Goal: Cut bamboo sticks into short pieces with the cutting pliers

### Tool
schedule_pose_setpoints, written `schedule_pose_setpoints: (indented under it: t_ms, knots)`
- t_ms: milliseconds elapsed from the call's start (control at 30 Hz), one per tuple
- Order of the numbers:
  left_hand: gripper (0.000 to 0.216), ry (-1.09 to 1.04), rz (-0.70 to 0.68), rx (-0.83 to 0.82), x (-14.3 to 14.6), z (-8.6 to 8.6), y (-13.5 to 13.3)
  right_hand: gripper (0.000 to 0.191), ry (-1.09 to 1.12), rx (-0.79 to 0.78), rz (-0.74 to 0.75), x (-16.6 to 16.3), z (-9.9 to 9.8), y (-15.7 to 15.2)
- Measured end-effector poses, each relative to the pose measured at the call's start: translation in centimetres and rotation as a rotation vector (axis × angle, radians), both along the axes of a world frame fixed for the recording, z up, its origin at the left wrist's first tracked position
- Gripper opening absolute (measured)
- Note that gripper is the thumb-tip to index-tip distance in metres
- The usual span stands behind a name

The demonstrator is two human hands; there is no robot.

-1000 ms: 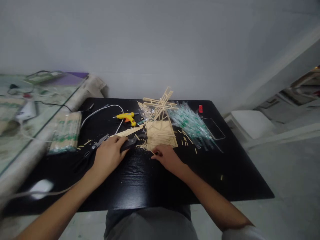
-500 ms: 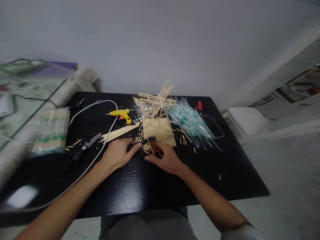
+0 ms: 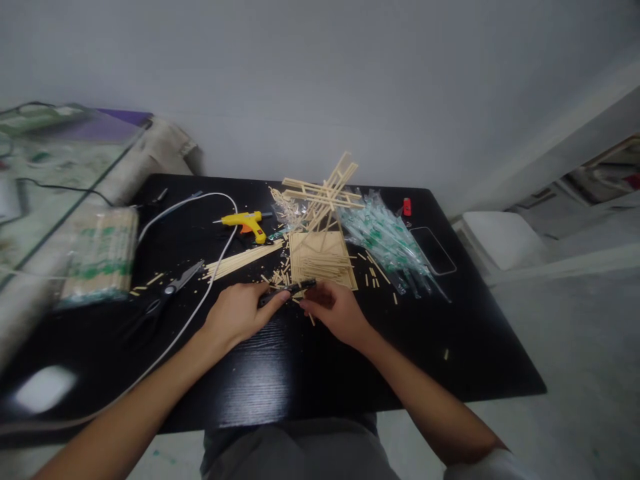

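Note:
My left hand is closed around a dark hand tool, whose tip points right toward my other hand. My right hand is pinched on a thin wooden stick held at the tool's tip. Just behind both hands stands a wooden stick model with a flat slatted base and a crossed frame rising from it. Short stick offcuts lie scattered around the base on the black table.
A yellow glue gun with a white cable lies at the back left, near a bundle of long sticks and black scissors. Green-wrapped stick packets, a phone and a red lighter lie right. A glass table stands left.
My left hand carried the dark tool to the right, up to the stick. My right hand lifted a thin stick off the table and brought it to the tool's tip.

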State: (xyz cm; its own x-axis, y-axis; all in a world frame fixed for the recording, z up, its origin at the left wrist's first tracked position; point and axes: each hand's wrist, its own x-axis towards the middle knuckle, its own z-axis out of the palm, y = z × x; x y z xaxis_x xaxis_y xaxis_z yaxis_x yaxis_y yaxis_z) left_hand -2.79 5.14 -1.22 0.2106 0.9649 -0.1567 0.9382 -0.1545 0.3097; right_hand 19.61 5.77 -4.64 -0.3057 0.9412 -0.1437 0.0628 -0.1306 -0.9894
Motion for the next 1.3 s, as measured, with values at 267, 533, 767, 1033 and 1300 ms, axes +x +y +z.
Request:
schedule_pose_setpoints:
  t_ms: [267,533,767,1033,1300]
  knots:
    - [0.066,-0.035,-0.068,-0.065,-0.1,0.0,-0.5,0.049,0.241,-0.136,0.239,0.7,1.2,0.2]
    - [0.067,-0.027,-0.073,-0.055,-0.3,-0.5,-0.7,0.052,0.247,-0.218,0.267,0.8,1.1,0.3]
    - [0.072,0.063,-0.043,0.001,-0.6,-0.5,-0.1,0.056,0.239,-0.198,0.234,0.8,1.2,0.4]
    - [0.068,-0.075,0.122,0.035,-3.0,-0.5,1.6,0.063,0.223,-0.092,0.130,1.0,1.1,0.8]
    - [0.059,-0.701,0.082,-0.072,-2.3,-2.3,1.1,0.071,0.207,-0.162,0.289,0.1,-0.2,0.4]
